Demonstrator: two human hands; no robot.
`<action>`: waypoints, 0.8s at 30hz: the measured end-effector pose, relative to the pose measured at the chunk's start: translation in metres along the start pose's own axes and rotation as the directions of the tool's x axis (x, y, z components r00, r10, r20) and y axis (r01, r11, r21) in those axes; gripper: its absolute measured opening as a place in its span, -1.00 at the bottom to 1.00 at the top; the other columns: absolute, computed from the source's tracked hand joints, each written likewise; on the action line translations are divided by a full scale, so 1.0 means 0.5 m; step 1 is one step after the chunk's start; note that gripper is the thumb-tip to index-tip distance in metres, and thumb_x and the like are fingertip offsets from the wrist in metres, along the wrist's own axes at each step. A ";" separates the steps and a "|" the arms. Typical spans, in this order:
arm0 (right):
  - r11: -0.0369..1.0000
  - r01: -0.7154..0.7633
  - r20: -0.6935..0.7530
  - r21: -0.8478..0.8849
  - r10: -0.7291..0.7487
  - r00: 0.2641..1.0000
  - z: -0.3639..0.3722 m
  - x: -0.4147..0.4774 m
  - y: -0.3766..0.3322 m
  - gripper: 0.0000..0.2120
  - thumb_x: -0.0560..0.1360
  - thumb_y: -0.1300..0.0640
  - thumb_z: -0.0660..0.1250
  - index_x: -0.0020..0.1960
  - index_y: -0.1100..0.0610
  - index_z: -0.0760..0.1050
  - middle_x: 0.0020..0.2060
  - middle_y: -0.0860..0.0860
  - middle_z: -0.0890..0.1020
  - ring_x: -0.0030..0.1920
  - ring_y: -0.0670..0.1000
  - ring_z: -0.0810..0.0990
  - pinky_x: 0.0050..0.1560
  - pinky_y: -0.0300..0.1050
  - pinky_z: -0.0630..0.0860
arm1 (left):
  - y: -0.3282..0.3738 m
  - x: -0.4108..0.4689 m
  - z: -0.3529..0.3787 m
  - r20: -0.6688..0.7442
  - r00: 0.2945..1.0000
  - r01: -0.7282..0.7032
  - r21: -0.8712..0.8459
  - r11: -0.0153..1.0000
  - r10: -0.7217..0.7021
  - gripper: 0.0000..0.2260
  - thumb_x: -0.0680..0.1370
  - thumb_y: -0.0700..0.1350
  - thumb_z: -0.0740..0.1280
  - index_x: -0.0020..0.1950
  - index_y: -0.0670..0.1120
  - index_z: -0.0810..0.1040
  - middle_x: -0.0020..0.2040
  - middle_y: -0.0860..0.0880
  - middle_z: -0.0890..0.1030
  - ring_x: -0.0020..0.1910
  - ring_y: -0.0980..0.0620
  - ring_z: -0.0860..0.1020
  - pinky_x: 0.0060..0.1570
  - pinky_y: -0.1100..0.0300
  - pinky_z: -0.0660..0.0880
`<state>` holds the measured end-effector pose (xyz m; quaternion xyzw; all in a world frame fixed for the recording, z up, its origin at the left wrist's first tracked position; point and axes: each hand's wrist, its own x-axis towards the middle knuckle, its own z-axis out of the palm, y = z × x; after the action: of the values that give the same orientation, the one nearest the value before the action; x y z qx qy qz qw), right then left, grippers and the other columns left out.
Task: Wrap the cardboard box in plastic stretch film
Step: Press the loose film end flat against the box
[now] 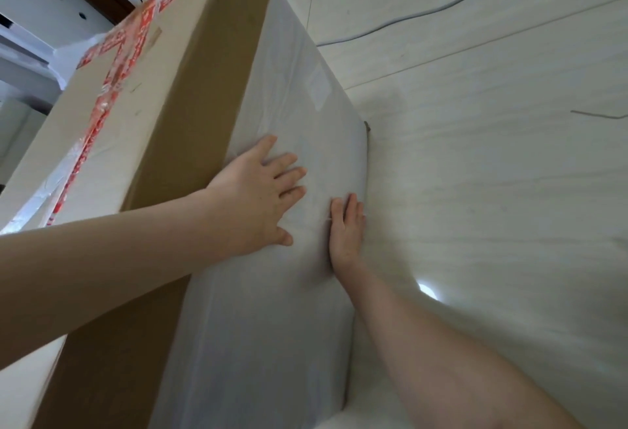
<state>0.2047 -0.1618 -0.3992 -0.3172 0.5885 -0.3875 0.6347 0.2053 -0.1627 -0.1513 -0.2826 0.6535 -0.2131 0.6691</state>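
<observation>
Pressing likely clingy, tear-prone stretch film [272, 326] onto the seemingly stiff, bulky cardboard box [190, 72] mid-frame, left hand [261, 190] and right hand [346, 228] are lying flat, fingers straight, gripping nothing.

left grip [261, 194]: flat, fingers spread | right grip [346, 230]: flat, fingers together

Left hand [261, 190]: bare, nails cut short.
Right hand [345, 228]: bare as well, nails hard to make out.
Left forearm [102, 258]: uncovered as far up as I can see.
Right forearm [424, 343]: the same.
</observation>
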 end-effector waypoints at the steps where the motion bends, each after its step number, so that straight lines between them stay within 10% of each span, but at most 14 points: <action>1: 1.000 0.002 -0.009 0.000 -0.002 1.000 0.000 0.009 0.003 -0.43 0.63 -0.12 0.01 0.55 0.10 0.02 0.55 0.09 0.04 0.54 0.07 -0.04 0.51 -0.06 -0.14 | -0.001 0.000 -0.001 0.000 1.000 0.001 -0.002 1.000 -0.001 -0.33 0.58 0.30 -0.20 0.55 -0.08 -0.23 0.56 -0.12 -0.23 0.54 -0.13 -0.23 0.45 -0.21 -0.26; 11: 0.991 0.030 -0.109 0.128 -0.016 0.994 -0.036 0.024 -0.024 -0.46 0.64 -0.05 0.03 0.53 0.18 0.10 0.53 0.11 0.13 0.53 0.06 0.06 0.52 -0.05 -0.03 | -0.037 -0.002 -0.028 -0.104 0.981 0.155 -0.075 0.985 -0.162 -0.42 0.64 0.15 -0.18 0.56 -0.15 -0.18 0.56 -0.16 -0.18 0.54 -0.14 -0.18 0.49 -0.09 -0.15; 24: 0.958 0.286 0.101 -0.011 -0.284 0.954 0.019 -0.179 -0.050 -0.30 0.50 -0.14 -0.07 0.54 0.19 -0.04 0.55 0.06 -0.05 0.55 0.01 -0.12 0.45 -0.27 -0.23 | 0.058 -0.031 0.005 0.003 0.997 -0.081 -0.021 0.997 0.081 -0.43 0.65 0.12 -0.13 0.56 -0.16 -0.13 0.57 -0.14 -0.13 0.55 -0.13 -0.15 0.43 -0.22 -0.25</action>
<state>0.2105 -0.0972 -0.3320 -0.4256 0.5096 -0.4512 0.5963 0.2047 -0.1306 -0.1589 -0.2633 0.6651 -0.1785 0.6756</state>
